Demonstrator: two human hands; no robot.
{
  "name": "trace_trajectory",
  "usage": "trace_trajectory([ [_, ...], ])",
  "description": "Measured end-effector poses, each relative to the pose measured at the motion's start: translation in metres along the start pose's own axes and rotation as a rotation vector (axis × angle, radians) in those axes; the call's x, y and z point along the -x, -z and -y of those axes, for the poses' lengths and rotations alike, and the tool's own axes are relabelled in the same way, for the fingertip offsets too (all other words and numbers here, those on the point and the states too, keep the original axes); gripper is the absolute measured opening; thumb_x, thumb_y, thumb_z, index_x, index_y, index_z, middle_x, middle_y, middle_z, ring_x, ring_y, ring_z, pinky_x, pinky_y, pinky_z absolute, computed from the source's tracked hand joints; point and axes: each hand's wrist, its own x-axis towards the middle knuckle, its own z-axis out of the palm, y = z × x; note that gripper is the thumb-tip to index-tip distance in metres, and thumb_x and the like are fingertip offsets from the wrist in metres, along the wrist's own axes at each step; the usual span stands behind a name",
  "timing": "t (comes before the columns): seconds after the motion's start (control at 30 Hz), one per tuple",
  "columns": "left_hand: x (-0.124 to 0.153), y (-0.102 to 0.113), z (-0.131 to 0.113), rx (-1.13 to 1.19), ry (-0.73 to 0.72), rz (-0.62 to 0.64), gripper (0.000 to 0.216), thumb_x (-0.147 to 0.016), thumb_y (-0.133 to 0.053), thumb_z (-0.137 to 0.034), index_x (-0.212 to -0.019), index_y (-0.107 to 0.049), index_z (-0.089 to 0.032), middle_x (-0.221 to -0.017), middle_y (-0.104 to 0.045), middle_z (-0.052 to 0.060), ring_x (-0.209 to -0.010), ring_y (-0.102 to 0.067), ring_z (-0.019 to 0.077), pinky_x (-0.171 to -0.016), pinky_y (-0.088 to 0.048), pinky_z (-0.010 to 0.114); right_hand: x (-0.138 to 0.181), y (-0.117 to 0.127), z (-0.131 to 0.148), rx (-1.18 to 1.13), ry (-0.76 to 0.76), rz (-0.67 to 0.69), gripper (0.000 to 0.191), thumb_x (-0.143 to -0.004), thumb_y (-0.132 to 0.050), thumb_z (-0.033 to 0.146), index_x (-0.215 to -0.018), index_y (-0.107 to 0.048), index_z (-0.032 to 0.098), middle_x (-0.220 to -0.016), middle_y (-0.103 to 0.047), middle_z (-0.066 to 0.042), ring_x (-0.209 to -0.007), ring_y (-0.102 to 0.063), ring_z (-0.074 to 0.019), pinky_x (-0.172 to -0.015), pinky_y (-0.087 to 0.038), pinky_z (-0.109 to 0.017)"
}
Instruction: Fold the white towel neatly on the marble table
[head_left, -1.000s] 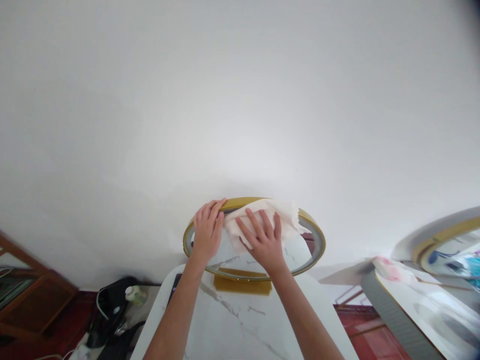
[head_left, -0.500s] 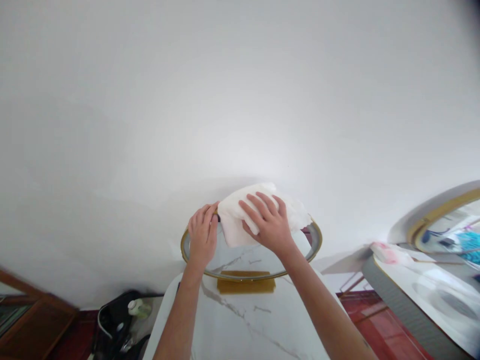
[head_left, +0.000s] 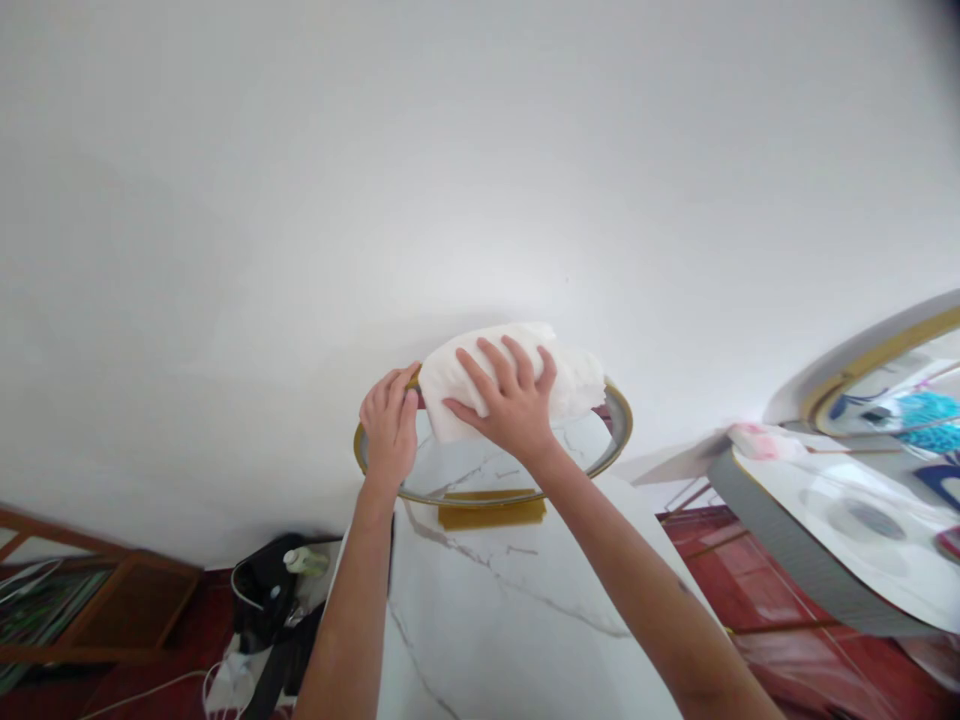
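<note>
An oval mirror (head_left: pixel 495 462) with a gold rim stands tilted on a gold base (head_left: pixel 491 512), on a white marbled tabletop (head_left: pixel 495 620). My left hand (head_left: pixel 391 415) is closed round the mirror's upper left rim, fingertips over the edge. Under my right hand (head_left: pixel 510 395) lies a thin white cloth (head_left: pixel 450 385) with a ragged right end. The right fingers are spread over it, holding it against the mirror's upper part. Cloth covers most of the top rim, and the far side of the mirror is hidden.
A white wall (head_left: pixel 480 180) rises close behind the mirror. At right are another white-topped table (head_left: pixel 795 490), a second gold-rimmed mirror (head_left: pixel 862 370) and a pink-and-white packet (head_left: pixel 761 440). Lower left, a black bag (head_left: pixel 259 590), a pale green bottle (head_left: pixel 306 561) and a wooden shelf (head_left: pixel 142 605).
My right hand has shifted left over the mirror with the cloth, nearer the left hand. My left hand keeps its grip on the rim. The view has tipped down slightly, showing more tabletop.
</note>
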Motion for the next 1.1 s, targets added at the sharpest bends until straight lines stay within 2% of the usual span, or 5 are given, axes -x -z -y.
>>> trace_trajectory([
  [0.13,0.000,-0.001,0.003,-0.022,0.002,-0.014,0.043,-0.096,-0.022,-0.040,-0.129,-0.044,-0.024,-0.126,-0.050,0.007,-0.118,-0.041,0.0204,-0.101,-0.028,0.037,0.000,-0.005,0.004,-0.007,0.086,0.015,0.055,-0.086,-0.048,0.048,-0.137,-0.034,0.034,-0.137,-0.045,-0.004,-0.130,-0.029,-0.0314,-0.107,-0.007,-0.058],
  [0.3,-0.001,0.000,0.001,0.015,-0.004,-0.001,0.043,-0.096,-0.020,-0.039,-0.128,-0.046,-0.026,-0.124,-0.051,0.006,-0.116,-0.043,0.0189,-0.101,-0.029,0.036,0.005,0.003,-0.015,-0.012,0.099,0.053,0.052,-0.087,-0.050,0.043,-0.136,-0.035,0.036,-0.138,-0.043,-0.002,-0.130,-0.030,-0.0286,-0.107,-0.011,-0.055],
  [0.57,-0.002,-0.002,-0.001,0.035,-0.011,-0.039,0.042,-0.096,-0.022,-0.039,-0.127,-0.048,-0.027,-0.124,-0.052,0.005,-0.116,-0.044,0.0183,-0.102,-0.028,0.036,0.040,0.010,-0.064,0.014,-0.113,-0.100,0.056,-0.082,-0.059,0.040,-0.132,-0.039,0.027,-0.129,-0.049,-0.009,-0.124,-0.037,-0.0283,-0.102,-0.023,-0.049],
  [0.83,-0.002,-0.002,-0.003,0.011,-0.017,-0.033,0.043,-0.096,-0.023,-0.039,-0.128,-0.048,-0.025,-0.125,-0.051,0.006,-0.117,-0.043,0.0186,-0.103,-0.027,0.036,0.092,0.014,-0.111,-0.031,-0.337,-0.160,0.060,-0.079,-0.062,0.035,-0.131,-0.035,0.021,-0.119,-0.051,-0.013,-0.111,-0.047,-0.0254,-0.092,-0.037,-0.043],
  [1.1,-0.002,-0.010,0.002,-0.020,-0.015,-0.098,0.045,-0.096,-0.022,-0.041,-0.125,-0.050,-0.023,-0.123,-0.053,0.006,-0.116,-0.045,0.0181,-0.103,-0.028,0.035,0.153,0.001,-0.133,-0.148,-0.552,-0.234,0.061,-0.079,-0.061,0.034,-0.131,-0.032,0.018,-0.117,-0.048,-0.014,-0.109,-0.045,-0.0266,-0.090,-0.040,-0.047],
])
